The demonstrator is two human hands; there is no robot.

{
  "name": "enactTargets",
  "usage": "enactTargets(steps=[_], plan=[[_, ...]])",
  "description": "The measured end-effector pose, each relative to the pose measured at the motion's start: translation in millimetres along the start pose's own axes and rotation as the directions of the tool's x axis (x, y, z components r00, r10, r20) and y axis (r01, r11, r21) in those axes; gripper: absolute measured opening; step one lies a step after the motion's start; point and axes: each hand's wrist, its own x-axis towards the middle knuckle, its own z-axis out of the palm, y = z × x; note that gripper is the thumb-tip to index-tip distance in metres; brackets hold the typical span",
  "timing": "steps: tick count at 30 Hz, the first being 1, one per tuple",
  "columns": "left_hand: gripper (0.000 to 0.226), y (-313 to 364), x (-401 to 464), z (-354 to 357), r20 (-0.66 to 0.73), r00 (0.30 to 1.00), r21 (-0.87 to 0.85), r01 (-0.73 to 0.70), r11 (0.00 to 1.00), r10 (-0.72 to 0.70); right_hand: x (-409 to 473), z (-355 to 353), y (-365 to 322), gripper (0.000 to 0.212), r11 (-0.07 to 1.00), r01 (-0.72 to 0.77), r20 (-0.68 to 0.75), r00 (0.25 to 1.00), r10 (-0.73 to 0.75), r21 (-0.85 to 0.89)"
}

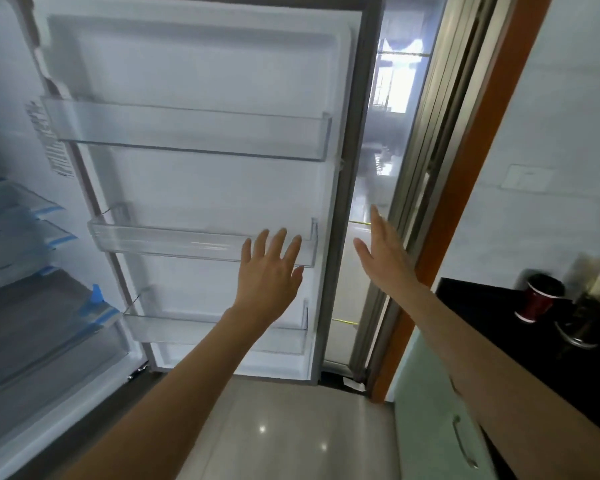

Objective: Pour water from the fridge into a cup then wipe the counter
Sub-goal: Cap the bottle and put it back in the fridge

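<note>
Open fridge door (201, 188); both grips spread, empty.

Two bare forearms enter from the lower edge of the head view, each ending in a bare hand. The left hand (269, 271) shows its back, with four fingers and a thumb visible; no ring, watch or glove is worn on it. The right hand (383, 252) is seen edge-on, likewise without ring, watch or glove. No sleeve covers either forearm as far as the frame shows. Both arms appear slender, widening toward the camera through wide-angle distortion.
</note>
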Motion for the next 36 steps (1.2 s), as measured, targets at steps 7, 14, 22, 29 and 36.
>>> enactTargets(steps=[7,14,22,29,36], plan=[[0.05,9.6,8.0,7.3,-0.023,0.997,0.059,0.07,0.996,-0.069,71.4,-8.2,8.4,0.068,0.984,0.131,0.129,0.981,-0.147,0.122],[0.047,7.5,3.8,8.0,-0.078,0.995,0.074,0.066,0.995,-0.061,76.7,4.7,2.5,0.074,0.91,0.208,0.056,0.968,-0.243,0.358],[0.05,-4.5,-23.5,-6.7,-0.077,0.997,0.087,-0.015,0.996,0.021,43.6,5.5,0.8,0.078,0.879,0.332,-0.034,0.939,-0.342,0.343],[0.052,-31.2,-68.3,-26.8,-0.033,0.995,0.098,-0.092,0.991,0.096,-12.8,2.5,-12.2,0.077,0.84,0.456,-0.121,0.89,-0.44,0.294],[0.053,-58.8,-118.2,-55.9,-0.039,0.991,0.039,-0.13,0.991,0.131,-69.1,11.1,-42.7,0.072,0.793,0.56,-0.274,0.823,-0.497,0.242]])
